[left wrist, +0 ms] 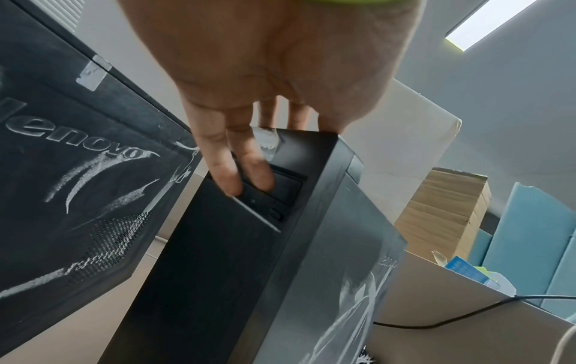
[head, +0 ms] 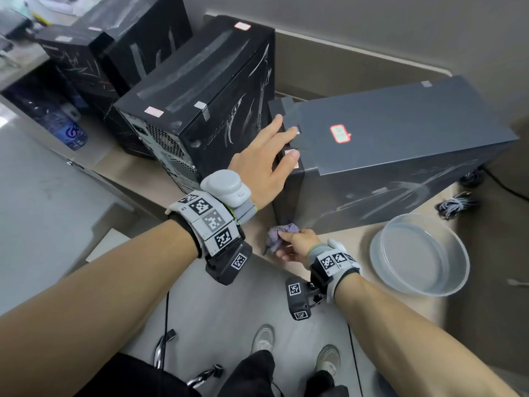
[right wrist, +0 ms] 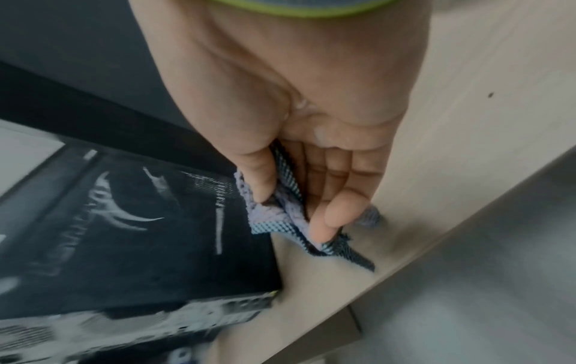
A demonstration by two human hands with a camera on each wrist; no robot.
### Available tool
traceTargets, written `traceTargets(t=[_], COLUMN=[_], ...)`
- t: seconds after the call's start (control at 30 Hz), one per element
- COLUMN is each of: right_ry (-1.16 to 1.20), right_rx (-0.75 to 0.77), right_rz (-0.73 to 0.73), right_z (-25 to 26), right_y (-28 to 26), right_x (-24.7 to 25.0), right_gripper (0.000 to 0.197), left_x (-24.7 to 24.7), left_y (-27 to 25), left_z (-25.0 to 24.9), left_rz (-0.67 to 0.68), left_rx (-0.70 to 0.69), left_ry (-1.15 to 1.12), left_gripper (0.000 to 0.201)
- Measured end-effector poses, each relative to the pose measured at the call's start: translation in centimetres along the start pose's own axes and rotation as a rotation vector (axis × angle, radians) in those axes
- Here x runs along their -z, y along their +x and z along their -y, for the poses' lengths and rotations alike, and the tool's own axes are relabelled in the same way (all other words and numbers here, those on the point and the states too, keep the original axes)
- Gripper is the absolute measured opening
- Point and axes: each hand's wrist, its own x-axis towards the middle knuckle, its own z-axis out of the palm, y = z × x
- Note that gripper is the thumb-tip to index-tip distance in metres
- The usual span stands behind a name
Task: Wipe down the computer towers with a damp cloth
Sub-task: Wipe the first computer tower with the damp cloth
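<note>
Fingers point(right wrist: 335, 211) and thumb of the right hand point(head: 297, 245) are closed on a bunched purple cloth point(head: 279, 234), which is pressed against the bottom front corner of the nearest tower point(head: 400, 156), right where the case meets the desk point(head: 337, 247). In the right wrist view the cloth point(right wrist: 280, 214) is seen gathered between thumb and fingers, with a loose end trailing on the desk surface.

At about 11 o'clock from that hand, the left hand point(head: 264, 164) is laid over the top front edge of the same tower, its fingers fairly straight and spread; in the left wrist view two fingertips point(left wrist: 229, 182) are seen resting on the drive bay at the front, while the rest sit on top. The tower appears to be steadied rather than gripped.

At 3 o'clock from the cloth, near it on the desk, a clear basin point(head: 419, 253) is set. At 10 to 11 o'clock, a second tower point(head: 200, 101) stands just beside the first, with two more behind it; all carry pale smear marks.

The step in hand is judged to be the wiping of the nearest tower's lower front corner. White streaks are left on its long side panel, so a sweep along that panel toward 2 o'clock is probably called for next, with the steadying hand kept in place so the case is not pushed across the desk.
</note>
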Motion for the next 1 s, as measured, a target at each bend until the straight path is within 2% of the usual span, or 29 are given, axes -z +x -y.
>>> traceTargets(t=[0.13,0.27,0.4,0.53,0.67,0.73,0.9,1.0], right_ry=[0.083,-0.012,-0.08,-0.158,-0.08,-0.032,0.047,0.039], right_rx=[0.055,0.003,-0.048,-0.07,-0.028,-0.012,0.066,0.015], right_rz=[0.059,0.012,-0.043,-0.114,-0.201,-0.166,0.046,-0.012], right_z=[1.2,0.5,-0.4,-0.5,0.9,2.1,3.9,2.9], right_y=[-0.5,0.7,1.5,1.4,0.8,0.1,-2.2,-1.0], right_x=[-0.8,-1.1,-1.1,1.6,4.7,5.5,4.7,4.9], right_gripper=[0.025,0.028,0.023,0.013,0.006,0.006,0.012,0.01], left_x=[-0.1,0.2,0.5,0.3,0.1,0.0,-0.2,-0.4], left_y=[0.0,-0.1,0.1,0.1,0.1,0.1,0.1,0.1], left_z=[0.0,0.3,0.4,0.5,0.5,0.5,0.7,0.5], left_rz=[-0.017,0.005,0.023,0.018,0.001,-0.009,-0.033,-0.045], left_rx=[-0.011,-0.032,-0.043,-0.037,-0.04,-0.046,-0.052,-0.05], left_ry=[-0.008,-0.005,0.006,-0.004,-0.03,-0.037,-0.043,-0.033], left_gripper=[0.04,0.041,0.042,0.041,0.04,0.04,0.039,0.039])
